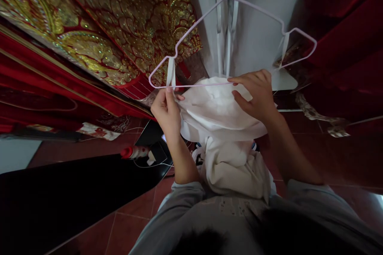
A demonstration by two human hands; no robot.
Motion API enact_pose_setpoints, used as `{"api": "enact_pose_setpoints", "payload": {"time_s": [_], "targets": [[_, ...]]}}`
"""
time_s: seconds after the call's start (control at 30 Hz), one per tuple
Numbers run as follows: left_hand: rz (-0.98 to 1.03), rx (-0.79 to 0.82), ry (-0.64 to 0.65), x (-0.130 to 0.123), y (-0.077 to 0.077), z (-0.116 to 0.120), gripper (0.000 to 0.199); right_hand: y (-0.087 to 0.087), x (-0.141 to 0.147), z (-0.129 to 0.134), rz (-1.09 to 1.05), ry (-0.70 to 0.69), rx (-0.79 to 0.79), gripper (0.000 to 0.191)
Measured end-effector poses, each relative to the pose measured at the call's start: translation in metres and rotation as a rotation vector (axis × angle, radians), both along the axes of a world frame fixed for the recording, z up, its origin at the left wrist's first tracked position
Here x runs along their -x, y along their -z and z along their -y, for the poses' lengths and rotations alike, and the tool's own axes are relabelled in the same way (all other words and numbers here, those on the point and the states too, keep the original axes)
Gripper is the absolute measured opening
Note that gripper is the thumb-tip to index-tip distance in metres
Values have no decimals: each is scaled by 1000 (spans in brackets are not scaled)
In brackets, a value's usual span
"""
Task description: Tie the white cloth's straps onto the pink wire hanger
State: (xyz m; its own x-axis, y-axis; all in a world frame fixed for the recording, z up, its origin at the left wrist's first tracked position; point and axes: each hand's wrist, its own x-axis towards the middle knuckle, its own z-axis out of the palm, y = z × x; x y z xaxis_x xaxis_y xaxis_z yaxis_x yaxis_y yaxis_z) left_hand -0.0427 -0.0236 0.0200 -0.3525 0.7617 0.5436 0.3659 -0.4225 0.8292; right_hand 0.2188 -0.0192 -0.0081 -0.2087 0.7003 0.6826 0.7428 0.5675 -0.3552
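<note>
A pale pink clothes hanger [201,21] hangs in front of me on a metal frame. White straps loop over both of its ends, the left strap [170,72] and the right strap [285,50]. Below its lower bar spreads a white garment [221,107]. My left hand [166,107] pinches the left strap where it meets the lower bar. Near the middle of that bar is my right hand [254,93], its thumb and fingers apart, with fingertips at the bar and the top of the white cloth.
Gold-embroidered red garments [143,20] hang at the left, and dark red cloth [344,44] at the right. A metal rack post [223,40] stands behind the hanger. At lower left a black table [74,195] holds a red-capped bottle [134,152] and a white cable.
</note>
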Motion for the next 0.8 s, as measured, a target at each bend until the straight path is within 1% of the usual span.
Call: {"api": "enact_pose_setpoints", "payload": {"time_s": [0.13,0.23,0.33,0.43,0.5,0.57,0.63,0.67,0.73,0.8], "targets": [[-31,-93,-153,7,5,-4,34,0,-3,-2,12,3,8,27],[18,-111,-188,10,6,-7,35,-1,-3,-1,16,-3,17,27],[161,-137,-177,11,4,-9,36,-3,-5,0,14,16,16,26],[314,-140,-87,11,-1,-6,39,-4,-8,0,6,22,-2,25],[367,-106,21,11,-9,0,38,-5,-10,0,6,15,-6,24],[439,-76,156,12,-21,6,31,-7,-9,1,7,17,-25,23],[553,-48,291,15,-33,11,21,-9,-7,2,6,26,-46,21],[620,-50,333,18,-38,12,17,-9,-6,4,9,29,-44,21],[727,-104,349,27,-43,10,23,-10,-4,5,19,27,-22,22],[765,-192,282,39,-39,4,29,-10,-2,5,15,15,-17,23]]}}
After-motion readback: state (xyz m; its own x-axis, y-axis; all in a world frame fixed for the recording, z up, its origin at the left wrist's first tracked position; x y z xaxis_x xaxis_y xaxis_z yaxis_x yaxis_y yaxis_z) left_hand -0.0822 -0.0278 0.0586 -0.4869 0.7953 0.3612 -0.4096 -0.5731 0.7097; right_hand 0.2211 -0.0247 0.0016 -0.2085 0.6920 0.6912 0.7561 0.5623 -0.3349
